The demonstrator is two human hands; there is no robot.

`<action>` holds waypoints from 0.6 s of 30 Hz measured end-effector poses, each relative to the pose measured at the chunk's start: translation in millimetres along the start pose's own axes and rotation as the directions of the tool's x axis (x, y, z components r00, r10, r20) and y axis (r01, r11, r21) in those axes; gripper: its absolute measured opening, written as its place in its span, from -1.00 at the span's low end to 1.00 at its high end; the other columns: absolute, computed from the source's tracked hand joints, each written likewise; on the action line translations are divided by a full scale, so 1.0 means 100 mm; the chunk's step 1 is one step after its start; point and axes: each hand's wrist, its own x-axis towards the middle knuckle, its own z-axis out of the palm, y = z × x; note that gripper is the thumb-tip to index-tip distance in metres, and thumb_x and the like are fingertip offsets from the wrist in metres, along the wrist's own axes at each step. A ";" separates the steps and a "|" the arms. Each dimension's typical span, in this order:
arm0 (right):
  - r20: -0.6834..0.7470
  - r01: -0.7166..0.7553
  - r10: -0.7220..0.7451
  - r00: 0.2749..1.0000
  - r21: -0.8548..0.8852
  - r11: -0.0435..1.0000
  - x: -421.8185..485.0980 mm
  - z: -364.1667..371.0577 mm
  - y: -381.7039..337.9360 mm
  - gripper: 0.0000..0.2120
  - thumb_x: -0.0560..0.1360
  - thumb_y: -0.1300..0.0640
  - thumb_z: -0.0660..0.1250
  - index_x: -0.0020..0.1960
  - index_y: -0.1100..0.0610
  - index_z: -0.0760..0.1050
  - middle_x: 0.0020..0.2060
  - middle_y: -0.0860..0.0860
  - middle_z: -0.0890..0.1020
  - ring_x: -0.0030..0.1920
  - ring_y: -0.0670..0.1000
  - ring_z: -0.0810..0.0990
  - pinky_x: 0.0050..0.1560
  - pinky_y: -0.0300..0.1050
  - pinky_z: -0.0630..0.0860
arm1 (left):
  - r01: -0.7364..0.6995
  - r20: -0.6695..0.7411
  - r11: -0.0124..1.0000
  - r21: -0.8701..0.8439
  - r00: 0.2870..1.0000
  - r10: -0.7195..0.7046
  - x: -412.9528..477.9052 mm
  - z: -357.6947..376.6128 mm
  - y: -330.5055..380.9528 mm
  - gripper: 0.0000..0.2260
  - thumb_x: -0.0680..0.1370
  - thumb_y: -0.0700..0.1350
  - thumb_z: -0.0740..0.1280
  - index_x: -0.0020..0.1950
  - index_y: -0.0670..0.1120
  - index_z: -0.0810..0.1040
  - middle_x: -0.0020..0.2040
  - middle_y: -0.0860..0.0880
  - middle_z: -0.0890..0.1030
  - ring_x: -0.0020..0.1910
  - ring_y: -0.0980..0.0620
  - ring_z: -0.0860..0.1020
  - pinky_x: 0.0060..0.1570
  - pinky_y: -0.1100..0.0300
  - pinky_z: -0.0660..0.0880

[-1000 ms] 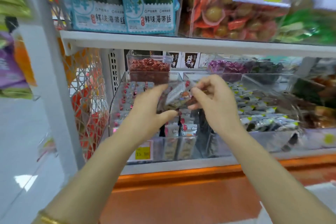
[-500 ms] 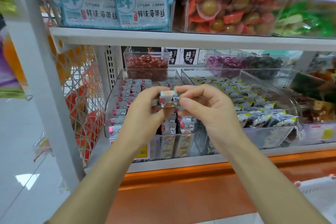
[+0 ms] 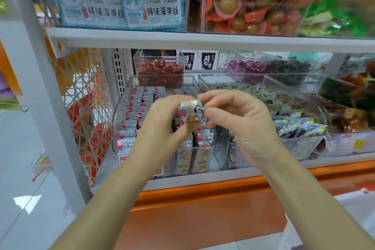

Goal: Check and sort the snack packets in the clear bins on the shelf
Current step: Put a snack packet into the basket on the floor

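Shelf [image 3: 203, 42] spans mid-frame. On the tier below it are two clear bins: left bin [image 3: 120, 107], centre-left, holds rows of silver packets [image 3: 138, 111]; right bin [image 3: 304, 144], centre-right, holds dark packets [image 3: 294, 128]. I see both hands raised in front of the left bin. Left hand [image 3: 162, 128] curls round one packet [image 3: 188, 111] at frame centre. Right hand [image 3: 241, 119] pinches the packet's upper corner between thumb and forefinger.

Packet [image 3: 188, 110] held up between left hand [image 3: 162, 128] and right hand [image 3: 239, 124], right in front of left bin [image 3: 121, 111]. Right bin [image 3: 304, 144] set just beside it on right, both parked on lower shelf [image 3: 182, 181]. Small tub [image 3: 160, 75] tucked behind left bin. Upper shelf [image 3: 203, 41] loaded overhead: boxed packs [image 3: 121, 6] at left, bin of wrapped snacks [image 3: 253, 6] to right. Mesh panel [image 3: 81, 107] fixed at far left.
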 end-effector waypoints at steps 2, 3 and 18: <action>-0.028 -0.007 0.007 1.000 -0.024 1.000 -0.01 -0.02 -0.04 -0.91 0.38 0.29 0.37 -0.21 0.12 0.59 -0.11 0.00 0.68 -0.16 -0.04 0.61 -0.22 -0.20 0.57 | -0.003 0.050 1.000 -0.006 0.999 0.003 -0.01 0.01 0.02 -0.75 0.51 -0.03 0.35 0.14 0.24 0.45 0.11 0.32 0.51 0.13 0.31 0.46 0.13 0.27 0.42; -0.037 -0.006 0.004 0.999 -0.052 0.999 -0.03 -0.04 -0.07 -0.91 0.39 0.27 0.36 -0.19 0.10 0.58 -0.11 0.02 0.67 -0.16 -0.02 0.60 -0.22 -0.19 0.56 | 0.006 0.085 1.000 -0.014 0.996 -0.005 -0.02 0.02 0.04 -0.73 0.52 -0.03 0.34 0.15 0.27 0.43 0.11 0.33 0.52 0.12 0.34 0.47 0.11 0.33 0.43; -0.394 -0.221 0.039 0.918 -0.429 0.876 -0.91 -1.13 -0.49 -0.93 0.47 0.16 0.37 -0.11 0.16 0.58 -0.34 0.09 0.61 -0.35 -0.07 0.58 -0.37 -0.26 0.53 | 0.115 0.552 0.993 -0.038 0.831 -0.075 -0.02 1.05 0.72 -0.61 0.53 0.09 0.27 0.32 0.00 0.40 0.07 0.09 0.52 0.05 0.13 0.50 0.09 0.18 0.44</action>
